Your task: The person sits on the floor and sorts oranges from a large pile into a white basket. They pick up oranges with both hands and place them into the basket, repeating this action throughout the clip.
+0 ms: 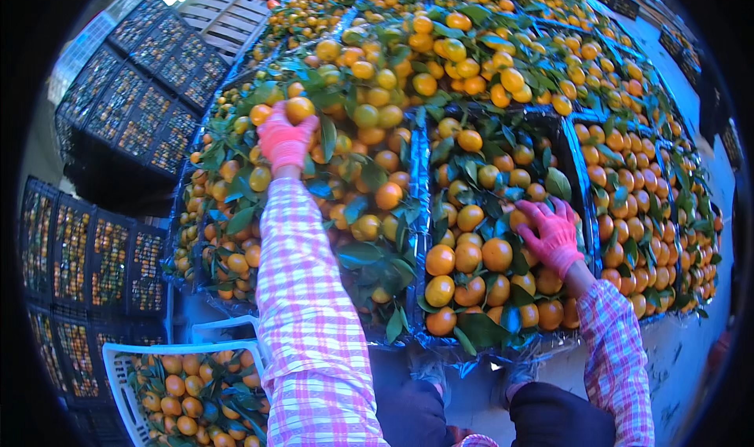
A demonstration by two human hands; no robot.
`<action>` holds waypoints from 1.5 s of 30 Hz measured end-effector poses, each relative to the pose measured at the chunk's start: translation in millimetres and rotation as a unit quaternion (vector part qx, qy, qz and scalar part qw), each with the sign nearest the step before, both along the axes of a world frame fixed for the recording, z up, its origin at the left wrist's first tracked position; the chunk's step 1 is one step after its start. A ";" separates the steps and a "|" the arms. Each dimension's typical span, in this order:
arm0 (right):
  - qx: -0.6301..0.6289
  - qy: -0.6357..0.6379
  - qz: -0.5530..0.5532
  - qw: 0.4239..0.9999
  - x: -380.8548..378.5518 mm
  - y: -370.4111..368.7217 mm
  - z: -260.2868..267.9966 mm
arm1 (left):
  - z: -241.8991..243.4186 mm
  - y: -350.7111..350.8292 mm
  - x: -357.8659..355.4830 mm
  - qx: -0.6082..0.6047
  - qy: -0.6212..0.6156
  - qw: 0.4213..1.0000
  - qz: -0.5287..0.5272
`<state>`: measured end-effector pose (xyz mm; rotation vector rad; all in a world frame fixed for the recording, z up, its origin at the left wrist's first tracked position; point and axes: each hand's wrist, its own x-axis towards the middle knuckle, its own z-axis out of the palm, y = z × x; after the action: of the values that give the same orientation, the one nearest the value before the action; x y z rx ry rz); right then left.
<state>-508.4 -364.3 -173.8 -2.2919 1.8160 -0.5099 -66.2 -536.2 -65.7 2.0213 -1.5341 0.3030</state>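
Both hands wear pink-red knitted gloves, below checked sleeves. My left hand [287,134] reaches forward over a heap of leafy orange citrus fruit, its fingers around an orange citrus fruit [300,109]. My right hand [549,235] lies over fruit inside a film-lined crate [419,211], its fingertips against an orange citrus fruit [519,218]; whether it grips that fruit I cannot tell. Rows of larger orange fruit [496,254] fill the near part of this crate, with green leaves among them. Looser fruit and leaves lie in its far part.
A white plastic crate [182,349] of leafy fruit stands at the lower left. Dark crates [76,202] of fruit are stacked along the left, near a wooden pallet [227,14]. Another lined crate with rows of fruit [630,211] adjoins on the right.
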 end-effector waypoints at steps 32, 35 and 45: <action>0.042 -0.084 0.025 0.995 30.0 -19.0 -1.4 | -123.3 102.8 -221.7 0.346 0.163 0.765 -0.518; -0.017 0.011 0.032 0.999 43.0 -8.9 -1.2 | -115.7 100.5 -219.1 0.307 0.177 0.783 -0.512; -0.044 0.021 0.025 0.999 46.9 -5.7 4.0 | -75.7 8.0 -84.4 -0.063 0.032 0.992 -0.104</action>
<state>-461.6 -370.1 -169.8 -2.4154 1.7849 -0.5487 -150.6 -528.3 -141.4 1.7425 -1.6260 0.2422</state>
